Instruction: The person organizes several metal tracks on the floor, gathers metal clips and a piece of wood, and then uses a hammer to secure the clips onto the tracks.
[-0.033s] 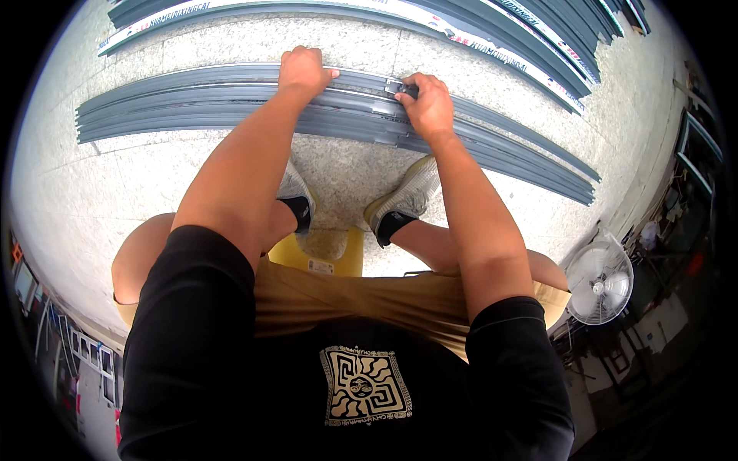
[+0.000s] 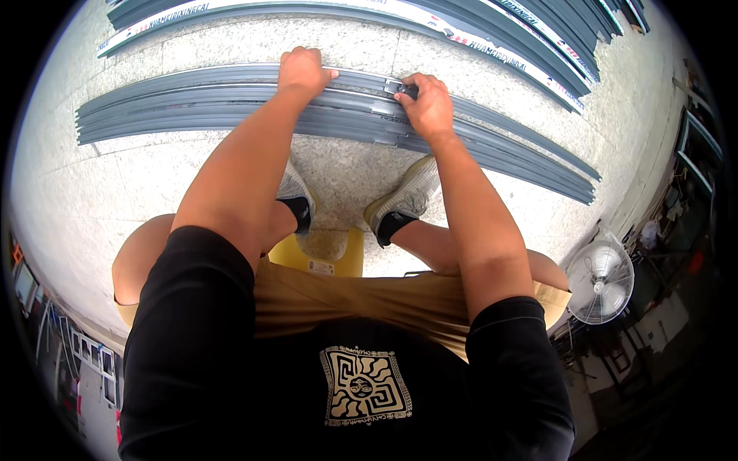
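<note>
long, slim grey metal strips (image 2: 192, 115) lie side by side across the pale speckled floor (image 2: 346, 165), under and between both hands. the left hand (image 2: 304, 71) curls closed around the far strip; the right hand (image 2: 429, 104), fingers narrowed, pinches a small dark block (image 2: 409, 91) against it. beyond lie dark grey profiles (image 2: 507, 38).

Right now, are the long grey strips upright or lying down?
Lying down: the grey strips stretch lengthwise, side by side, across the pale speckled floor.
</note>
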Demonstrator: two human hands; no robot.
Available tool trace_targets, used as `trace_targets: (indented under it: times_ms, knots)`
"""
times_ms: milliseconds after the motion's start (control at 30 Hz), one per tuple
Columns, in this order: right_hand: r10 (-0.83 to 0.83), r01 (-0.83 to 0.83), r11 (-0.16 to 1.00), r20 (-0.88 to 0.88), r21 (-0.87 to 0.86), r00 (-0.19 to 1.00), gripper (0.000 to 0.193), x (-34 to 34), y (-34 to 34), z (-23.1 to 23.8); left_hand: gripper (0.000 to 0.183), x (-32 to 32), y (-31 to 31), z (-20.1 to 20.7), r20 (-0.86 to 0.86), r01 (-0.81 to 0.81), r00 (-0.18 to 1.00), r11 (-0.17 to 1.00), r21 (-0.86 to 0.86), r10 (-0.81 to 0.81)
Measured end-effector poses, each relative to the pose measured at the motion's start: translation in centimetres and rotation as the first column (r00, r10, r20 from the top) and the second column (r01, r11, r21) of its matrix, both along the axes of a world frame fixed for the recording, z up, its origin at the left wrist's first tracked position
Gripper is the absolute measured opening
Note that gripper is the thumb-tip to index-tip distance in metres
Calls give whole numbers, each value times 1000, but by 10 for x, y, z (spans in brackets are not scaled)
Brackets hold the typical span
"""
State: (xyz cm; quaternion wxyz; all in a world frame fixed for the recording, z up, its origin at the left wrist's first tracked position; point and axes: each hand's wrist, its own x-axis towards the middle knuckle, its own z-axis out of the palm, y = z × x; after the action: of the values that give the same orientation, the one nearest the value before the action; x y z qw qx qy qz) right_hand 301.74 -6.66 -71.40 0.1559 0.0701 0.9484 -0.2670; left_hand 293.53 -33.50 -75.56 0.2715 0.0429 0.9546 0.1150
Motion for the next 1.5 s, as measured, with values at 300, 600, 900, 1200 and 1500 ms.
trace_targets:
  times_ms: [300,600,900,1200,1500]
  knots:
    - [-42,45,991,27,-126,999,39,-4,38,10,57,-5,7,9,84,11,996,999,-44,-7]
    - [112,-200,963,406,183,907,44,-12,155,108,34,26,33,28,-108,17,994,996,92,-7]
    - [292,-289,938,15,193,956,38,37,116,333,32,70,78,51,-152,224,972,903,365,-180]
    - [-2,-7,999,-173,-50,985,45,138,86,382,35,73,87,53,-148,224,971,919,323,-185]
    - [-128,118,980,-52,-163,990,32,112,101,338,28,69,80,33,-197,231,966,900,369,-167]
